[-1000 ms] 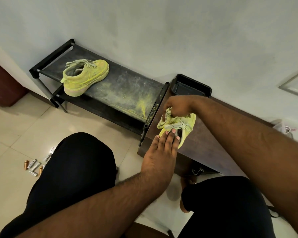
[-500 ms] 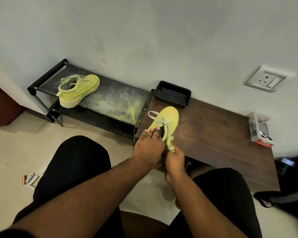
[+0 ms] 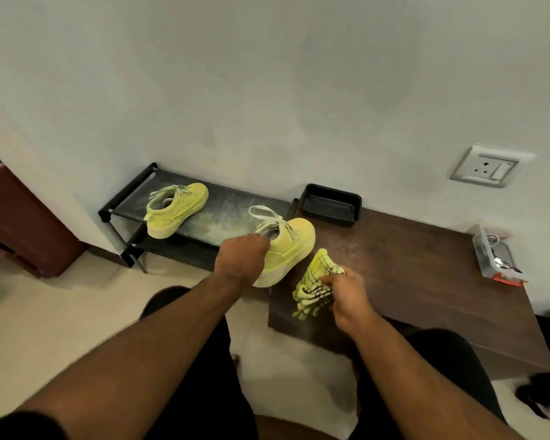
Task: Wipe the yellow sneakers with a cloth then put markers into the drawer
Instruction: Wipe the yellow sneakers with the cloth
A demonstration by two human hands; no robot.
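Observation:
My left hand grips a yellow sneaker by its heel opening and holds it tilted over the left end of the brown wooden table. My right hand clutches a bunched yellow cloth with black lines just right of that sneaker, above the table's front edge. The second yellow sneaker lies on the black shoe rack to the left. No markers or drawer are visible.
A black tray stands at the table's back left by the wall. A clear plastic box with small items sits at the table's right end. A wall socket is above. My knees are below the table edge.
The sneaker has been lifted and tilted toward the shoe rack by my left hand. My right hand has moved right, away from the shoe, with the cloth.

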